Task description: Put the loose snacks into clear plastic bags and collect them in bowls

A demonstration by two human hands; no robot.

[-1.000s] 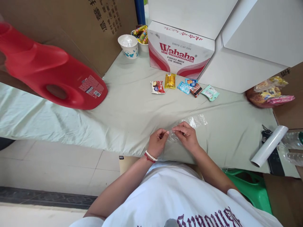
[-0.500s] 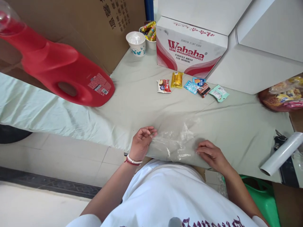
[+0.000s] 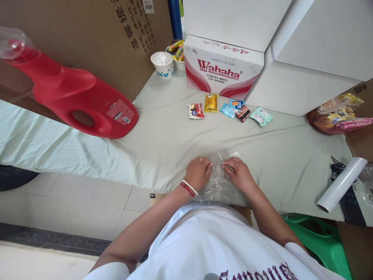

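The clear plastic film (image 3: 215, 188) lies crumpled on the tablecloth (image 3: 157, 144), near the view's five o'clock; it looks feather-light, limp, slippery and apt to cling, best taken by an edge between thumb and fingertip. At its three o'clock, the right hand (image 3: 239, 175) pinches a fold, thumb against forefinger. At its nine, the left hand (image 3: 198, 173) has curled fingers with the thumb tucked close; whether film is caught there I cannot tell. The film's outline fades into the cloth, and sheet or bag is unclear
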